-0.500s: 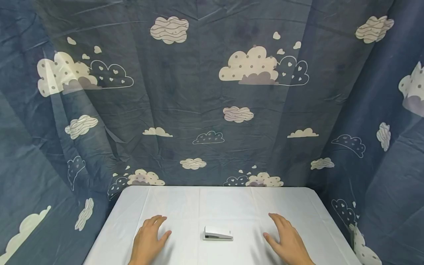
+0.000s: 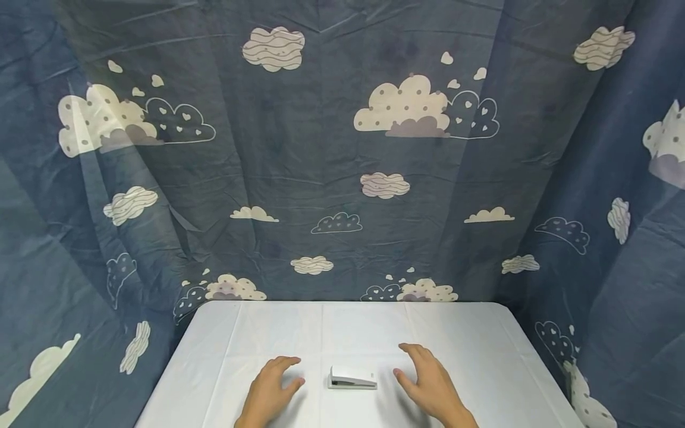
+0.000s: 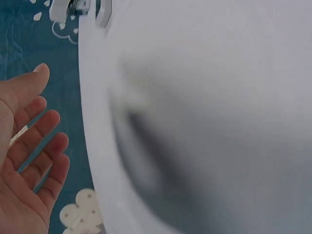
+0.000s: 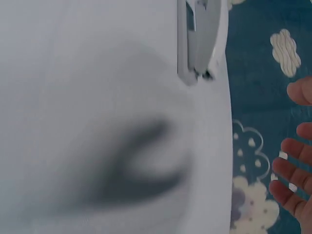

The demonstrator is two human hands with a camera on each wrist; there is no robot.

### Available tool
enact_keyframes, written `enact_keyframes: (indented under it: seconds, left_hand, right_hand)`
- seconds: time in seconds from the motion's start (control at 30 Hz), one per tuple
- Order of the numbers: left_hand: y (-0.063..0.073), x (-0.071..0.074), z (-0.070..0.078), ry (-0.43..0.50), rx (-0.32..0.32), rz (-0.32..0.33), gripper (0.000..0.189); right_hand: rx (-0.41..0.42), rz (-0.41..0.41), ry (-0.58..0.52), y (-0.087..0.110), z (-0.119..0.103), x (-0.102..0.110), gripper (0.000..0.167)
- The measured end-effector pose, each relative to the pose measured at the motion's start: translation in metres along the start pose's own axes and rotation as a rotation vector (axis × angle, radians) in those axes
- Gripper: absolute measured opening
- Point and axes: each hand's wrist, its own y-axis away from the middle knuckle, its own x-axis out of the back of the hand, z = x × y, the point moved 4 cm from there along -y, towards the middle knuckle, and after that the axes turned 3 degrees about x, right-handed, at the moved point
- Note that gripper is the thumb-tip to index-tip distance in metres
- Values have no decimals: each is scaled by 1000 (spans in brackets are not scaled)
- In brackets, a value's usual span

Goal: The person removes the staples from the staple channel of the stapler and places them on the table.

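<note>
A white and grey stapler (image 2: 352, 378) lies on the white-covered table, its thicker end to the left in the head view. To its left, my left hand (image 2: 270, 389) hovers with fingers spread and holds nothing. On the other side, my right hand (image 2: 430, 383) hangs over the table, thumb apart from the fingers and nothing in its grasp. The left wrist view catches only one end of the stapler (image 3: 80, 9) at the top. More of the stapler (image 4: 202, 39) shows in the right wrist view, beyond the right fingertips (image 4: 282, 187).
The white table (image 2: 353, 327) has rounded far corners. A dark blue curtain (image 2: 299, 148) with printed clouds hangs behind it and along both sides. Shadows of the hands fall on the tabletop.
Both hands have moved inward toward the stapler, the left one rightward and the right one leftward. The stapler has stayed in place.
</note>
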Motion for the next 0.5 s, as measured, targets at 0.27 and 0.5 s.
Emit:
enact_keyframes:
  seconds: [0.27, 0.5]
  left_hand:
    - [-5, -31, 5, 71, -10, -39, 47]
    - [-7, -57, 5, 116, 27, -42, 50]
  right_hand:
    - [67, -48, -11, -12, -24, -26, 48]
    - [159, -81, -17, -18, -36, -47, 42]
